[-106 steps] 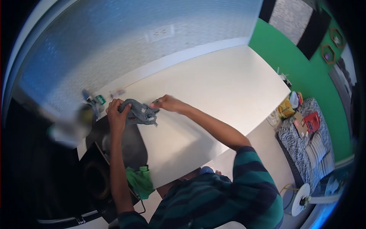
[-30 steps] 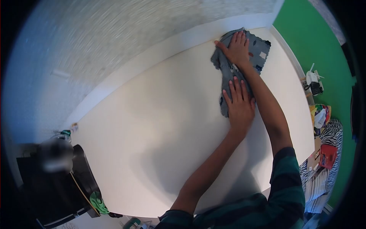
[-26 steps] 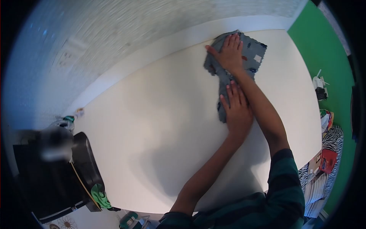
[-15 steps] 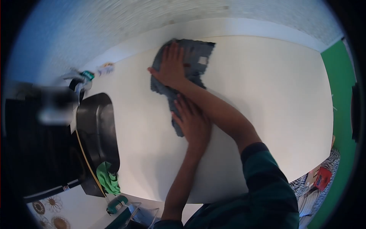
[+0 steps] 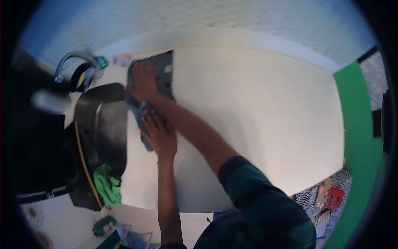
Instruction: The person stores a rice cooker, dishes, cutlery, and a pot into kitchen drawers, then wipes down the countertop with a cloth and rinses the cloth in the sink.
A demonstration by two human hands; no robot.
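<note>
A dark grey cloth with ragged edges [image 5: 166, 87] lies spread on the white countertop [image 5: 257, 108], beside the black sink basin [image 5: 112, 124]. My right hand [image 5: 144, 83] presses flat on the cloth's upper part, fingers stretched out and thumb apart. Nearer to me, my left hand [image 5: 161, 139] rests palm down with spread fingers on the narrow lower end of the cloth. Neither hand is closed around it. Part of the cloth is hidden under my hands and right forearm.
A green cloth [image 5: 107, 186] hangs at the basin's near edge. Behind the basin stand a curved silver arch [image 5: 74, 54] and a small green item [image 5: 101, 62]. A textured wall borders the counter's back. Red and zebra-patterned items [image 5: 333, 199] lie at the lower right.
Both hands have slid the grey cloth left along the counter, up to the basin's edge. The view has shifted slightly. Both hands stay flat on the cloth.
</note>
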